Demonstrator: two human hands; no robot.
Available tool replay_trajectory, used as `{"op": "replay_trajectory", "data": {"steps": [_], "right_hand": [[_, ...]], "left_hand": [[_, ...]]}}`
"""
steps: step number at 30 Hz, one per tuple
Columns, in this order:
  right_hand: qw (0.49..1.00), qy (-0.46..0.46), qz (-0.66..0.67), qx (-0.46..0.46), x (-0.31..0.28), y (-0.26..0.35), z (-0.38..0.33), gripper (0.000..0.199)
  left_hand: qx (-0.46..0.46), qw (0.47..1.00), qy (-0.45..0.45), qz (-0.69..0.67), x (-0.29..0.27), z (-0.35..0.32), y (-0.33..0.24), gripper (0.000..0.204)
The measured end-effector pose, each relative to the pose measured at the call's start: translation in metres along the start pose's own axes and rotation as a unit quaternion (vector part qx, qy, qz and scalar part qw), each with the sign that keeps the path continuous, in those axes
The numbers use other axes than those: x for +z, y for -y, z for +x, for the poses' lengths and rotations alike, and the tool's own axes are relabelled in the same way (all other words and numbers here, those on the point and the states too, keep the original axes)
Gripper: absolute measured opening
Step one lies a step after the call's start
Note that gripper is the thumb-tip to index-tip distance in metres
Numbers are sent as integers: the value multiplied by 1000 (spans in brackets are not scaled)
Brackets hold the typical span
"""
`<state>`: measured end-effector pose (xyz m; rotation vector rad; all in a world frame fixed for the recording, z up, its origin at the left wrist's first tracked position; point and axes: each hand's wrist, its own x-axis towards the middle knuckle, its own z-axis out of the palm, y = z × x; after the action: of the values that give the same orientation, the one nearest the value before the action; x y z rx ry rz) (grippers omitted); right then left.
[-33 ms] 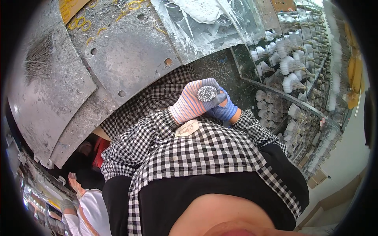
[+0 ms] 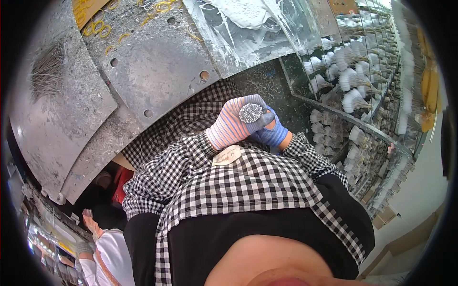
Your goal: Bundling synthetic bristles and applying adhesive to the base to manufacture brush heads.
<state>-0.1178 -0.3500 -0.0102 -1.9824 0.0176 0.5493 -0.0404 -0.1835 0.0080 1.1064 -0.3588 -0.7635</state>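
In front of my apron, both hands are together around an upright bundle of thin metal rods [image 2: 251, 113], its round, silvery-grey end facing up. My left hand [image 2: 228, 123], in a pale glove with orange and blue stripes, is closed around the bundle. Against its other side is my right hand [image 2: 273, 132], in a blue glove with orange and darkened parts, its fingers closed too. The bundle's lower length is hidden by the hands.
Grey metal plates [image 2: 162, 66] cover the bench, with loose thin rods [image 2: 46, 71] at far left and yellow rings [image 2: 98, 29] behind. White paste [image 2: 245, 14] lies on a glass sheet [image 2: 229, 59]. White-tufted wire bunches [image 2: 354, 100] fill racks at right. Another person's white sleeve [image 2: 114, 252] shows lower left.
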Motion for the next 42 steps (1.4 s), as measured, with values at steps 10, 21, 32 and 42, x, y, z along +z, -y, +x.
{"op": "replay_trajectory", "data": {"steps": [10,21,32,42], "right_hand": [[992,-37,-72,-93,2,-4,1,50],[990,-10,-117,-78,12,-48,-5,42],[992,-43,-84,-88,7,-17,0,45],[983,21,166,-72,-49,79,5,34]], "left_hand": [[-8,999,-20,24,-1,-3,-7,18],[-5,1000,-15,9,9,-5,-11,20],[18,1000,5,-25,8,-3,-10,53],[-52,996,58,-51,-8,-6,-55,48]]}}
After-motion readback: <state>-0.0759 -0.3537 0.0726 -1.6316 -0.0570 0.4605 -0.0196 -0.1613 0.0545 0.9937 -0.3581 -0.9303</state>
